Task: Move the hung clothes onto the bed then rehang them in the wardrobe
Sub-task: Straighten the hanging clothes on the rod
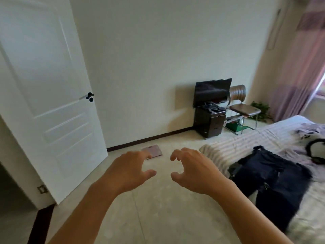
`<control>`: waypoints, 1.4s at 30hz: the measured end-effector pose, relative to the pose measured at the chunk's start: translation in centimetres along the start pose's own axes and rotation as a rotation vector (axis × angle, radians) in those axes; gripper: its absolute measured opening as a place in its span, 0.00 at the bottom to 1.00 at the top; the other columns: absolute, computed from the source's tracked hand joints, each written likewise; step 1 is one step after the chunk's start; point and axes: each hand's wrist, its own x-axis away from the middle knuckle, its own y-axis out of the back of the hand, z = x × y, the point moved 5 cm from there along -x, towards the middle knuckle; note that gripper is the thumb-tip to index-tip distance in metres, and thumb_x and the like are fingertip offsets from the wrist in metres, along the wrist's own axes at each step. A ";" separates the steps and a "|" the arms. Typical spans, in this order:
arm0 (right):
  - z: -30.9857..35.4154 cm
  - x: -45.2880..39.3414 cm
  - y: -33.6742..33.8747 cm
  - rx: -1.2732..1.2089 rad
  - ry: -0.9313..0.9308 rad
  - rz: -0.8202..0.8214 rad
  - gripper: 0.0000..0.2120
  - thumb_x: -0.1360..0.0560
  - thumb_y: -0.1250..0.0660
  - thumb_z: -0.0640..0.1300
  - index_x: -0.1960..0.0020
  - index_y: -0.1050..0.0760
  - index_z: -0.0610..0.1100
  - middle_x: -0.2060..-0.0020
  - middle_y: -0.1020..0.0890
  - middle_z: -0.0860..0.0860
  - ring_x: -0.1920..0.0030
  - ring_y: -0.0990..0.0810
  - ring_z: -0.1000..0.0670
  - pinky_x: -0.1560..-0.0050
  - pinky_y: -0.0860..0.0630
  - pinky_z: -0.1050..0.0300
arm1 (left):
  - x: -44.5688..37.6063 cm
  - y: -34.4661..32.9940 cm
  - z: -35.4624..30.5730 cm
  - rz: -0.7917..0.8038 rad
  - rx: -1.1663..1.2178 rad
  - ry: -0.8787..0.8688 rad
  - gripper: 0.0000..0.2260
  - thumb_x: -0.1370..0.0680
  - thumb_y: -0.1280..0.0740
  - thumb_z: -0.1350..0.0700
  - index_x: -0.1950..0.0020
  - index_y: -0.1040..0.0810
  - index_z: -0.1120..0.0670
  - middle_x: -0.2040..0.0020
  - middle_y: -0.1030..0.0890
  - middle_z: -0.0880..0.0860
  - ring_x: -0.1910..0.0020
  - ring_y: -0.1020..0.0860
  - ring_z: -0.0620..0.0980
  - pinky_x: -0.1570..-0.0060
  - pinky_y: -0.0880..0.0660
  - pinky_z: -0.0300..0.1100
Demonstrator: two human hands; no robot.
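Hands out front, both empty. Left hand (129, 170) was held palm down over the floor (158, 208), fingers loosely curled and slightly spread, thumb sticking out toward the other hand, gripping nothing. Right hand (191, 170) mirrored it, fingers bent claw-like and apart, thumb pointing left, nothing between them. The two hands were near each other but not touching.

Dark navy garment (270, 180) lay flat on the bed (237, 147) at the right, near the bed's near-left edge. It looked like trousers: waist end toward the far side, two legs running toward the camera and lower right, so the long axis ran roughly from upper left to lower right. The lower leg ends were blurred. A black hanger (314, 150) lay on the bed just beyond the garment to the right; whether it touched the garment could not be told. A lilac garment (309, 132) with dark print lay farther back on the striped bedcover.

White door (47, 95) stood open at left. A flat pinkish scale (153, 151) sat on the floor near the wall, behind the left fingertips. A TV (212, 92) stood on a dark cabinet (209, 122), a brown chair (242, 106) beside it, a green plant (261, 110) and pink curtain (299, 67) in the corner.
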 end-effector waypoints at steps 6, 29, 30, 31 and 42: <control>-8.4 -0.4 0.9 -0.010 -0.183 -0.052 0.21 0.25 0.33 0.56 0.33 0.30 0.54 0.39 0.25 0.55 0.43 0.25 0.53 0.48 0.28 0.60 | -8.4 -4.3 -5.7 0.086 0.025 -0.213 0.24 0.25 0.32 0.38 0.31 0.29 0.43 0.34 0.24 0.43 0.40 0.25 0.42 0.42 0.27 0.39; -35.1 1.5 5.5 0.049 -0.813 -0.228 0.19 0.25 0.35 0.55 0.35 0.29 0.53 0.45 0.25 0.56 0.47 0.25 0.54 0.50 0.28 0.59 | -32.2 -15.2 -28.9 0.324 0.053 -0.820 0.24 0.25 0.32 0.38 0.32 0.28 0.44 0.43 0.19 0.45 0.47 0.21 0.44 0.42 0.24 0.47; -36.8 1.7 5.9 0.062 -0.817 -0.235 0.19 0.25 0.35 0.55 0.35 0.29 0.53 0.45 0.25 0.56 0.47 0.25 0.54 0.50 0.28 0.59 | -33.1 -15.9 -30.3 0.324 0.049 -0.822 0.24 0.25 0.32 0.38 0.32 0.28 0.44 0.45 0.19 0.45 0.49 0.20 0.44 0.43 0.24 0.48; -38.6 1.8 6.4 0.068 -0.818 -0.242 0.19 0.25 0.35 0.55 0.36 0.29 0.52 0.45 0.24 0.56 0.47 0.25 0.54 0.50 0.28 0.60 | -34.0 -16.5 -31.8 0.325 0.049 -0.821 0.24 0.25 0.32 0.38 0.32 0.28 0.44 0.46 0.19 0.45 0.50 0.20 0.45 0.43 0.24 0.49; -55.6 2.2 11.7 0.070 -0.824 -0.267 0.17 0.24 0.34 0.54 0.37 0.28 0.52 0.44 0.24 0.56 0.45 0.25 0.54 0.51 0.31 0.61 | -43.3 -20.8 -46.0 0.336 0.047 -0.814 0.23 0.23 0.32 0.42 0.30 0.29 0.47 0.35 0.23 0.48 0.38 0.24 0.48 0.40 0.28 0.43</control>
